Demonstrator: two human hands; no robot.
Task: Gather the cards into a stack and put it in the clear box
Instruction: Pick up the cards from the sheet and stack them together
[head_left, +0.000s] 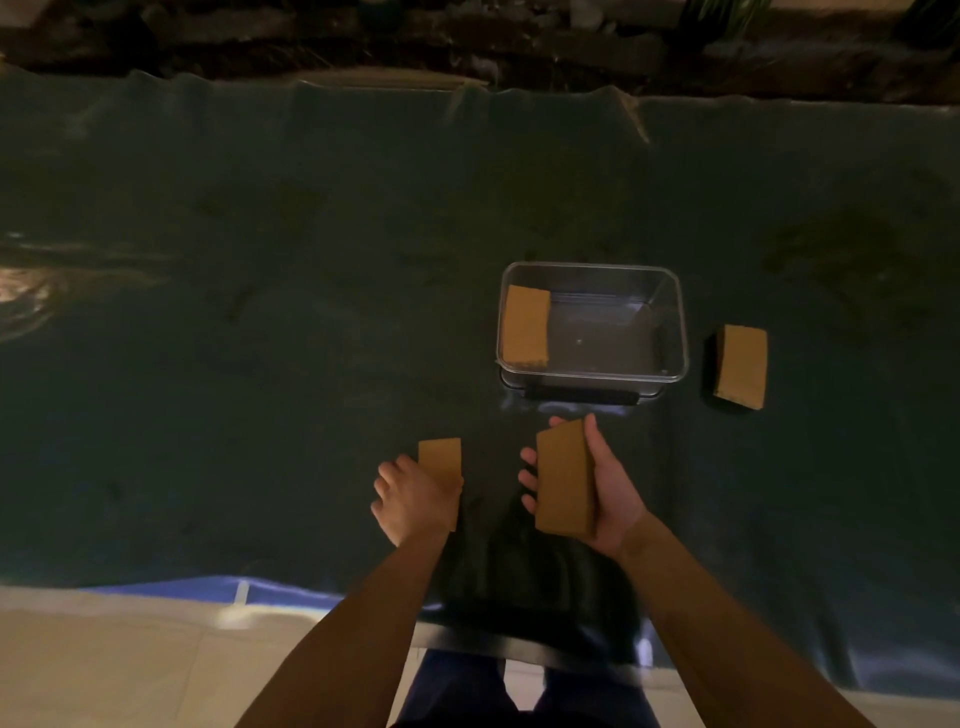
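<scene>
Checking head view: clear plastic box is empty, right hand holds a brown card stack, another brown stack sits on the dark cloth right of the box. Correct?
Not quite. The head view shows the clear plastic box is not empty: a brown card stack lies at its left end. The rest stands: the right hand holds a brown card stack, and another brown stack sits right of the box.

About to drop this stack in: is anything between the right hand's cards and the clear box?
Nothing visible blocks it. The right hand holds the stack just short of the open clear box; one stack already sits at its left end.
</scene>
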